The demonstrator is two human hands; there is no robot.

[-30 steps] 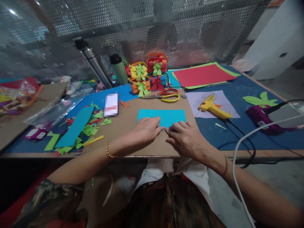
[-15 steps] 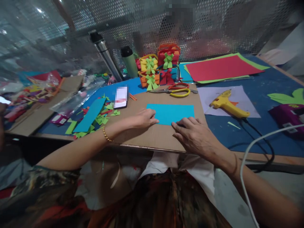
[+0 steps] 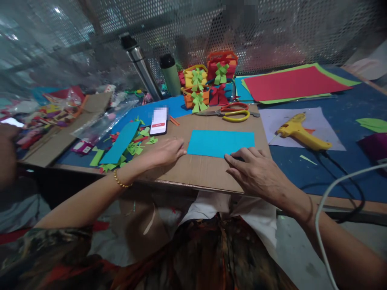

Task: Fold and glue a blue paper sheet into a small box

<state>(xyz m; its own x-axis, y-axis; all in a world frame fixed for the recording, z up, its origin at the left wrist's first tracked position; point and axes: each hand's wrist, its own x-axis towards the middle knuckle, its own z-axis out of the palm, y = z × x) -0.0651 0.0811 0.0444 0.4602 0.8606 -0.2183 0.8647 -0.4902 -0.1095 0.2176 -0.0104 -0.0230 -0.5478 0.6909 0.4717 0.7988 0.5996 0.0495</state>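
A bright blue rectangle of paper (image 3: 222,141) lies flat on a brown cardboard sheet (image 3: 193,173). My left hand (image 3: 171,152) rests just off the paper's left edge, its fingers curled together with nothing visible in them. At the lower right edge of the paper, my right hand (image 3: 256,169) touches it with the index fingertip; the thumb sits lower, apart from that finger, and nothing is gripped. Scissors (image 3: 236,114) with red and yellow handles lie behind the paper. A phone (image 3: 159,122) with a lit screen is beyond my left hand.
Small paper baskets with bows (image 3: 198,86) stand at the back beside two flasks (image 3: 171,76). Red and green sheets (image 3: 296,86) are stacked at back right. A yellow glue gun (image 3: 302,133) lies right, a white cable (image 3: 329,185) nearer. Paper scraps (image 3: 133,149) are left; another person's hand (image 3: 7,149) is far left.
My left hand has slid left, off the blue paper to beside its edge. My right hand stays at the paper's lower right edge. The whole view has shifted slightly.
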